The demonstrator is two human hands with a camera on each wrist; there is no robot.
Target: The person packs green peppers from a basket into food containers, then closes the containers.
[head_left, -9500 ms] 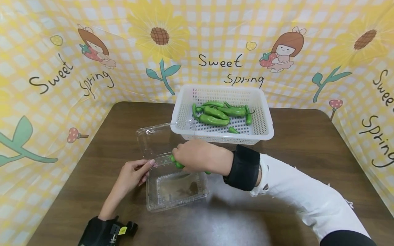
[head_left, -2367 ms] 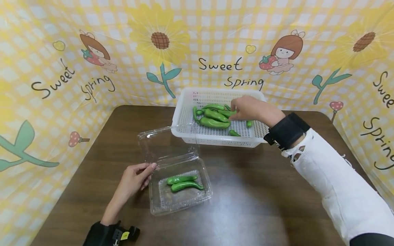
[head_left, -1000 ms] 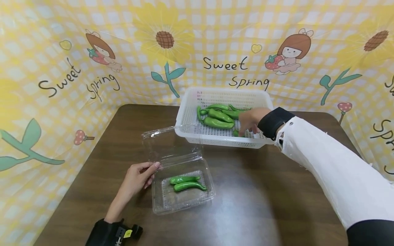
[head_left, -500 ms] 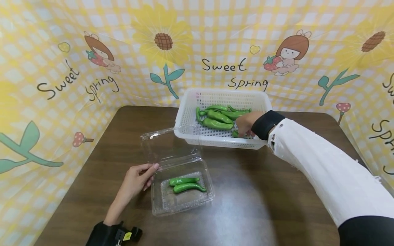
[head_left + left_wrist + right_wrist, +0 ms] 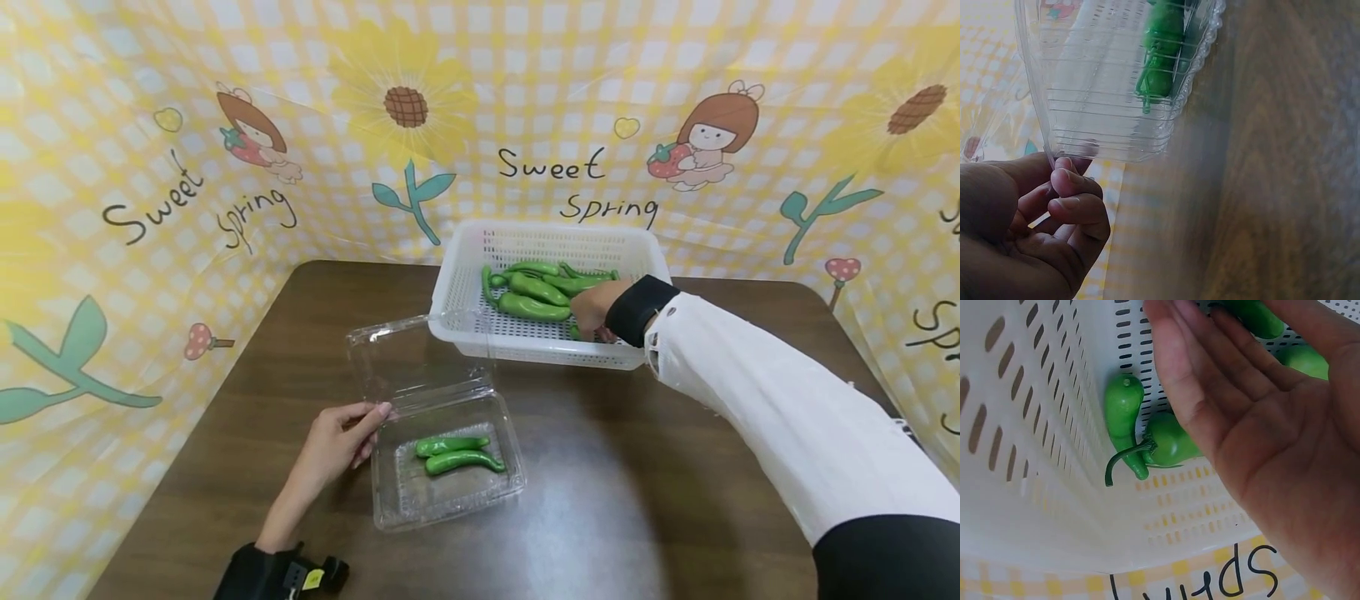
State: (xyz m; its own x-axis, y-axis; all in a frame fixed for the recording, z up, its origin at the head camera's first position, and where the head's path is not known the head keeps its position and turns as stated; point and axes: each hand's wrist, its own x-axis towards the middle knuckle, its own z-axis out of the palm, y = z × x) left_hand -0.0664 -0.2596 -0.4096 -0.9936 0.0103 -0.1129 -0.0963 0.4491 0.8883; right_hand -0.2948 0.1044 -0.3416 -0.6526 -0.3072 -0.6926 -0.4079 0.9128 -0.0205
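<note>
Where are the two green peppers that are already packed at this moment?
In the head view, the two green peppers lie side by side in the clear plastic box, near the table's front, just right of the left hand.

The head view is bright and even, with light from above. A pale glare lies on the worktop (image 5: 570,533) near its front edge, and a soft shadow falls under the right arm. This view is sharp in the middle, but the backdrop (image 5: 150,208) bends at the edges like in a wide lens. The left wrist view is dimmer and hazy; the wood is blurred. In the right wrist view the basket (image 5: 1041,487) is bright, and the right hand (image 5: 1272,437), very near, is slightly soft.
</note>
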